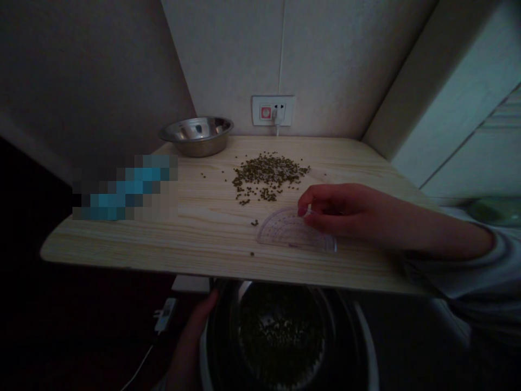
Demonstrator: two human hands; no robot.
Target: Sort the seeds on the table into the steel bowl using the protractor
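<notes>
My right hand [331,212] rests on the wooden table [195,239], fingers curled and pinched on the rim of a clear plastic protractor [287,232] lying flat. A heap of small green beans [266,175] lies just beyond it, with a few stray ones [254,222] nearer. Below the table's front edge my left hand [195,331] grips the rim of a dark metal bowl [280,336] that holds many of the same beans.
An empty steel bowl [197,134] stands at the back left of the table. A wall socket [272,110] with a plugged-in cord is behind. A blurred blue patch [126,190] covers the table's left side. A white cable [163,320] hangs below.
</notes>
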